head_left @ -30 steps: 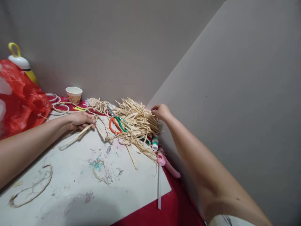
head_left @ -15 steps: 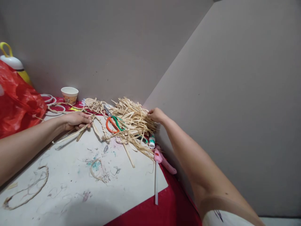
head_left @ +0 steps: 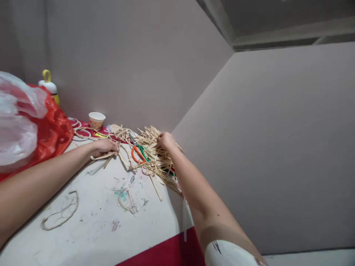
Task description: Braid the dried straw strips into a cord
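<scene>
1. Two hands: left hand [head_left: 105, 147] pinches straw strips [head_left: 101, 156], left of centre.
2. Right hand [head_left: 166, 140], nearer the straw pile [head_left: 161, 157] mid-frame; whether its fingers pinch, I cannot tell.
3. Pile slants down-right below those fingers.

The pile of strips [head_left: 155, 159] lies on the surface [head_left: 91, 240] at the right hand [head_left: 166, 141], with the scissors [head_left: 141, 158] at its left edge, between that hand and the left hand [head_left: 107, 146]. Beyond the left hand stands the cup [head_left: 97, 122]; farther left is the plastic bag [head_left: 57, 125], with the bottle [head_left: 50, 87] behind it. Nearer than the left hand lies a cord [head_left: 62, 223].
</scene>
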`<action>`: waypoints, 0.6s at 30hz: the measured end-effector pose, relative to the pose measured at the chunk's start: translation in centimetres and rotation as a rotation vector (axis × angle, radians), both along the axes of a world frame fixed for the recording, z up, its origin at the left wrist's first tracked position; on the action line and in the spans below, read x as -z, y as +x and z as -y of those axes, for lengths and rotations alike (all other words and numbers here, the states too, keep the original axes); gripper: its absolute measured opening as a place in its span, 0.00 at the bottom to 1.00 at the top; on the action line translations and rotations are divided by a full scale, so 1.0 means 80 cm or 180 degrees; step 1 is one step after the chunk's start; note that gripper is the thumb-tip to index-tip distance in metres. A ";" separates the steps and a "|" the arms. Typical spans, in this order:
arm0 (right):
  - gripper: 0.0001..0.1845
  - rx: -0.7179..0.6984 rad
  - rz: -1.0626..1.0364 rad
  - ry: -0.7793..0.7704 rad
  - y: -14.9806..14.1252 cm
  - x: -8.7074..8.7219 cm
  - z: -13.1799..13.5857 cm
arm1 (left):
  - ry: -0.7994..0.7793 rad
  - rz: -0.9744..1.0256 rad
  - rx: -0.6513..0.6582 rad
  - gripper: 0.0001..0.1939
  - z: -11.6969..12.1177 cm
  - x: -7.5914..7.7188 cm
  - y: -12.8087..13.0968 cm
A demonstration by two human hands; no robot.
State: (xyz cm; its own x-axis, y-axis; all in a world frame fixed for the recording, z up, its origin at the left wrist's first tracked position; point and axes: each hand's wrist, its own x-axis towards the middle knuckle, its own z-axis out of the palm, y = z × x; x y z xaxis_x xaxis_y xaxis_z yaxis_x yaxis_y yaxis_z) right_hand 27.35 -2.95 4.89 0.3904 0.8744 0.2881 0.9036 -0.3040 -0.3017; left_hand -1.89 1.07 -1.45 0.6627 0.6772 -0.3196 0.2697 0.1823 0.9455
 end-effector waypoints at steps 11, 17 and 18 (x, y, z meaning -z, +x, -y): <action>0.20 -0.0904 -0.0904 0.1010 -0.043 -0.082 0.107 | 0.0016 -0.0030 -0.0255 0.09 0.012 -0.013 -0.005; 0.27 -0.2051 -0.0678 -0.1120 -0.067 0.015 0.196 | 0.0038 -0.0069 -0.0239 0.11 0.011 -0.011 -0.005; 0.28 -0.1915 -0.0688 -0.1104 -0.064 0.024 0.205 | 0.0048 -0.0080 -0.0245 0.11 0.011 -0.010 -0.005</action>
